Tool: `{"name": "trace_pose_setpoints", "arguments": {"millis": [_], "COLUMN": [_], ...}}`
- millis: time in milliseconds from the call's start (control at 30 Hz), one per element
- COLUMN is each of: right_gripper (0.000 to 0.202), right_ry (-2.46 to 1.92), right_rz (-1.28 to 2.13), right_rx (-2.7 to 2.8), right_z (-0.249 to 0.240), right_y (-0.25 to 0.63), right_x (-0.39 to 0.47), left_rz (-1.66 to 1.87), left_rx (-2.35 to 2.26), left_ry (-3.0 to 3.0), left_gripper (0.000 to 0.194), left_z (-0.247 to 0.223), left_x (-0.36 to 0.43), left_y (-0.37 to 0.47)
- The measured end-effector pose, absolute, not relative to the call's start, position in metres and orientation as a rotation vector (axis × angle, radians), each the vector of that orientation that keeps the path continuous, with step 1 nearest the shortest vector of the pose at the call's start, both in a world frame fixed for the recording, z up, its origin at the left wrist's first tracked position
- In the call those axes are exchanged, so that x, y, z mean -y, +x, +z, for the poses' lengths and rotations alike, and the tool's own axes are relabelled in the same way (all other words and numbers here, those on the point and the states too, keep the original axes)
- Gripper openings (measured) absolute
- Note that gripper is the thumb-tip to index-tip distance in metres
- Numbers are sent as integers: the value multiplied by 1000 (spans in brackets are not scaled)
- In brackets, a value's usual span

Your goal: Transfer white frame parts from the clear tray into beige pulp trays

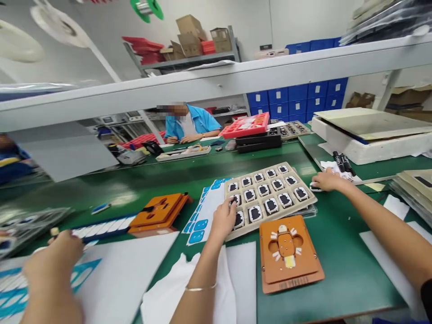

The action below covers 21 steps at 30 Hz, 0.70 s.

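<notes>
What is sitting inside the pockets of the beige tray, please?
The beige tray holds small white-framed black parts, one per pocket. The left hand covers the near-left corner pocket, so its contents cannot be seen.

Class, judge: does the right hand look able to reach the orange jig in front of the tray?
Probably yes: the right hand rests at the tray edge; only bare mat lies between it and the jig.

Our forearms are bare, no gloves on either hand. Left hand (223, 219): thin silver bangle (201, 288) round the wrist, nothing else worn. Right hand (326, 181): no jewellery visible; a dark sleeve edge (425, 294) shows near the elbow at the frame's lower right corner.
</notes>
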State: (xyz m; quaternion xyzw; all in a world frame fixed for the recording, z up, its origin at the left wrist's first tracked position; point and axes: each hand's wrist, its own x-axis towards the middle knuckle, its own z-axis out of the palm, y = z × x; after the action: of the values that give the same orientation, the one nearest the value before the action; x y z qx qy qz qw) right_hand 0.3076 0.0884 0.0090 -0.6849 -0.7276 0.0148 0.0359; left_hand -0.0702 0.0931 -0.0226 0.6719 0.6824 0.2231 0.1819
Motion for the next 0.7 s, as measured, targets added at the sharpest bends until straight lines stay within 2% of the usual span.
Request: {"name": "trace_pose_setpoints", "arguments": {"millis": [300, 467, 700], "right_gripper": [31, 29, 29], "right_ry": [-2228, -2346, -2406], "right_rz": [413, 633, 583], "right_rx": [2237, 2278, 2305], "right_z": [33, 45, 45], "right_y": [298, 302, 309], "right_x": [-77, -75, -80], "left_rz": [746, 736, 735], "left_rx": [-1895, -1934, -1955], "left_ry": [1858, 1754, 1695], "left_gripper": [40, 48, 55], "left_z": [-20, -18, -13], "left_x": [-97, -96, -93], "left_y": [-81, -80, -78]}}
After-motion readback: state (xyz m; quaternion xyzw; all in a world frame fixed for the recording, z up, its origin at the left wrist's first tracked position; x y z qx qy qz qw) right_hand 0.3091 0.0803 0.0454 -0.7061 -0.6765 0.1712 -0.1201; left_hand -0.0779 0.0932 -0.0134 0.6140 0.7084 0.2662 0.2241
